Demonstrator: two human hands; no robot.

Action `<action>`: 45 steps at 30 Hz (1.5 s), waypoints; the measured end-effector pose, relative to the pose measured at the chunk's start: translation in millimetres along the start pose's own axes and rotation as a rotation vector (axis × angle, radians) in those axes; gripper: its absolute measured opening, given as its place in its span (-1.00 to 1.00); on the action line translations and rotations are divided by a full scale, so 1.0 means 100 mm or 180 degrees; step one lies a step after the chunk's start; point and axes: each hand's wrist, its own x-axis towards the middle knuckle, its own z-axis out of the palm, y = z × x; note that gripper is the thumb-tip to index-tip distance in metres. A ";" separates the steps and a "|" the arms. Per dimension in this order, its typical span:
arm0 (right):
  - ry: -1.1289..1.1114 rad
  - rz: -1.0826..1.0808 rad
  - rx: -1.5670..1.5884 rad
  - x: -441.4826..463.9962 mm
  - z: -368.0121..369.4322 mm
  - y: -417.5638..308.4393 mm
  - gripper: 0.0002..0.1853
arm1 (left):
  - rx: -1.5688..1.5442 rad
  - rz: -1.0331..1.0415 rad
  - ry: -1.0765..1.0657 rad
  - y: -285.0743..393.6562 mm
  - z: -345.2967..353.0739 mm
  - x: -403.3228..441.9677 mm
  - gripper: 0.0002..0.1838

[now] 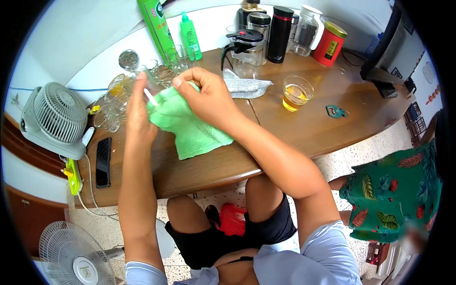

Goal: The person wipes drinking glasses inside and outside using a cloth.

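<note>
Green cloth (197,128) between both hands, above wooden table (204,167): pinched in curled right hand (209,95), resting against half-open left hand (137,111). Also in left hand, probably, a clear glass (151,84) — too blurred to be certain. Support glass gently, wipe with even pressure, turn slowly. Printing on red tin (325,42) and green package (159,29) — not readable with certainty.

Worn on the head, looking fwd & down from close above the table (213,166) (own legs (187,212) at bottom ctr of frame), facing the wall (71,38), upper L; single wide view.
</note>
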 end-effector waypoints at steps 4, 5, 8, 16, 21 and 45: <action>0.0044 -0.0929 -0.0228 -0.17 0.12 -0.10 -0.89 | 0.0250 -0.0866 0.0044 -0.14 0.15 -0.09 -0.45; 0.0029 -0.1118 -0.0275 -0.19 0.13 -0.17 -0.88 | 0.0198 -0.0849 -0.0237 -0.19 0.09 -0.06 -0.47; -0.0035 -0.1500 -0.0488 -0.22 0.20 -0.16 -0.83 | 0.0204 -0.0836 -0.0706 -0.26 0.01 -0.05 -0.50; 0.0929 -0.0828 -0.0648 0.09 -0.09 0.08 -0.89 | 0.0403 -0.1056 -0.1166 -0.17 0.38 -0.39 -0.37; 0.0954 -0.0581 -0.0509 -0.03 -0.01 0.16 -0.86 | 0.0201 -0.0521 -0.0751 -0.37 0.35 -0.35 -0.41; 0.0515 -0.0689 -0.1236 -0.23 0.27 -0.13 -0.67 | -0.0571 -0.0455 -0.0731 -0.08 0.38 -0.42 -0.44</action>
